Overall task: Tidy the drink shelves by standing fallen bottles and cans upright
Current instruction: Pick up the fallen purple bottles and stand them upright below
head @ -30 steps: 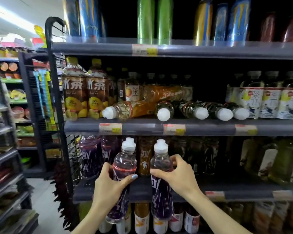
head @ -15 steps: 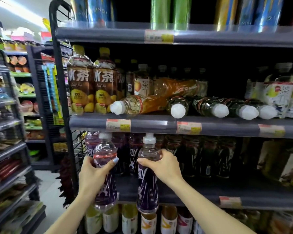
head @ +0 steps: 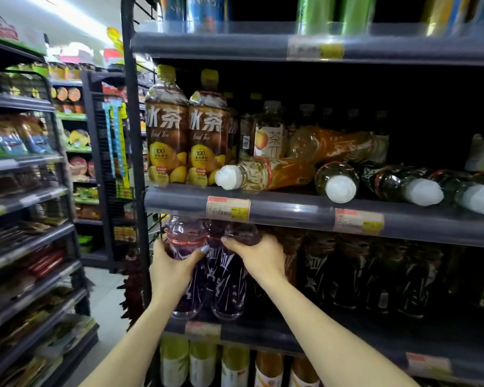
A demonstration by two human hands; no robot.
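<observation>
From the head view, the left hand [head: 171,270] wraps its fingers around the shoulder of a purple bottle [head: 185,275], thumb across the front, and the right hand [head: 259,259] closes over the neck of a second purple bottle [head: 229,283] just beside it at 3 o'clock. Both bottles stand with their long axes vertical, bases at the front lip of the lower shelf [head: 263,335], caps hidden behind the edge of the middle shelf [head: 291,213] above. They look almost seated, so this pair seems close to done. The fallen work lies at 12 to 2 o'clock from the hands, on the middle shelf: an orange tea bottle [head: 266,174] on its side, white cap pointing to 9 o'clock, another orange bottle [head: 333,143] stacked across it, and dark bottles [head: 397,182] lying with their caps toward the camera. Their long axes run roughly level with the shelf. The right hand is the nearer to these; the left is nearer the orange cap. Upright iced tea bottles [head: 187,135] stand at 11 o'clock.
</observation>
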